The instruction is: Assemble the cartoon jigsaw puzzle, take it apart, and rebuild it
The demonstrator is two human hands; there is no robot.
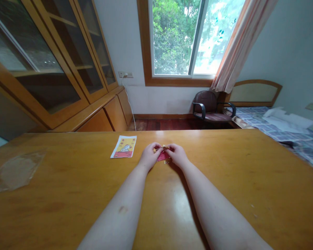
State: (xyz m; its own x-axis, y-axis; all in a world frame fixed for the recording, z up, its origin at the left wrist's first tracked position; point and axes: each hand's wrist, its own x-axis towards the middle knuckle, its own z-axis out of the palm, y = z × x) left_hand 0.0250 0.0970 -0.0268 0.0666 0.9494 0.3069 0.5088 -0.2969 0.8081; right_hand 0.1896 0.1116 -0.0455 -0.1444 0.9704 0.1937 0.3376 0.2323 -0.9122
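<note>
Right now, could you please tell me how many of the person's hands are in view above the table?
2: the left hand and the right hand, on either side of a small pink piece; some fingers are partly hidden.

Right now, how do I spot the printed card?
Find the wooden table. Near its far edge, left of the left hand, lies the printed card. Its pale cartoon animal on yellow and red sets it apart from the held pink piece.
</note>
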